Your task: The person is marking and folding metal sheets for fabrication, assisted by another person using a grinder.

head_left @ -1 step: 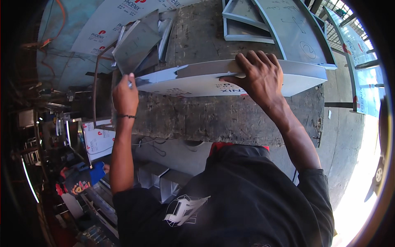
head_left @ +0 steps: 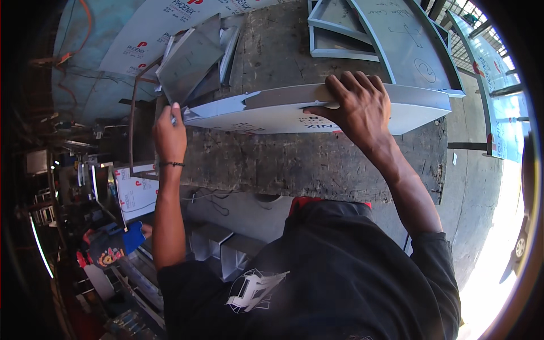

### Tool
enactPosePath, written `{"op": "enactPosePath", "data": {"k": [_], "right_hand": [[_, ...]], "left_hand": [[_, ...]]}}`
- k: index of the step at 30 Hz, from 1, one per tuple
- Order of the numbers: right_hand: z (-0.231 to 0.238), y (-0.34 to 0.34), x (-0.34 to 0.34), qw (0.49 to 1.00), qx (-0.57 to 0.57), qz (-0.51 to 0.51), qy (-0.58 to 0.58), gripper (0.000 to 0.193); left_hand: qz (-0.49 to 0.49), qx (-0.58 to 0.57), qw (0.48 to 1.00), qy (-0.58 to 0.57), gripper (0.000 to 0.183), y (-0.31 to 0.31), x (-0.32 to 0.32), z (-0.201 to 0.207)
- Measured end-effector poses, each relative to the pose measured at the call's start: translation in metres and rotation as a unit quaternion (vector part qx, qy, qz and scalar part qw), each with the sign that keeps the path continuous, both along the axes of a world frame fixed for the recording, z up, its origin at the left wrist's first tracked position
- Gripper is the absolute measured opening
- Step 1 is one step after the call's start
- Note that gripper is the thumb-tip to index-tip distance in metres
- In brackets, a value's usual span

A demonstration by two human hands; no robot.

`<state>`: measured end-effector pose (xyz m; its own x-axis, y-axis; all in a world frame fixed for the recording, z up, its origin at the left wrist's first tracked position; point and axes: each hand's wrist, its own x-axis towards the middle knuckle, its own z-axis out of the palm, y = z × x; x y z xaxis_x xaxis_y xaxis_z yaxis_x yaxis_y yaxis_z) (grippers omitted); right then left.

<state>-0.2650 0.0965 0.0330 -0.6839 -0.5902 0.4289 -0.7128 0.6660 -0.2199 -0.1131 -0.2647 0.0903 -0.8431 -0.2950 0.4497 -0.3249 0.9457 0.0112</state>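
Note:
A shallow folded sheet-metal panel [head_left: 272, 120] stands on its long side on a worn wooden bench, its outer face covered in printed white protective film. My right hand [head_left: 362, 107] clasps its upper edge, fingers over the far side and thumb on the near face. Along that edge, light film [head_left: 224, 103] covers the left stretch and ends in a ragged tear; bare grey metal shows to its right. At the panel's left end my left hand [head_left: 170, 135] is closed in a pinch on a crumpled bit of the film. The fingertips partly hide it.
Folded metal pieces [head_left: 190, 56] lean together at the bench's back left. Metal trays [head_left: 396, 39] lie at the back right. A thin brown metal frame [head_left: 132, 124] stands by the bench's left end. Box-shaped metal parts [head_left: 212, 241] sit on the floor below.
My left hand has shifted slightly left and down from the panel's end, and more loosened film shows at that corner. My right hand keeps its hold.

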Motion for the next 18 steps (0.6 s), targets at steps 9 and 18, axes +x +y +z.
{"op": "enactPosePath", "data": {"k": [9, 18], "right_hand": [[-0.003, -0.006, -0.003, 1.0, -0.014, 0.003, 0.021, 0.071], [-0.001, -0.005, -0.003, 1.0, 0.0, 0.005, 0.002, 0.073]], "left_hand": [[-0.103, 0.444, 0.884, 0.101, 0.019, 0.057, -0.008, 0.001], [-0.133, 0.25, 0.959, -0.018, 0.01, 0.085, -0.038, 0.005]]}}
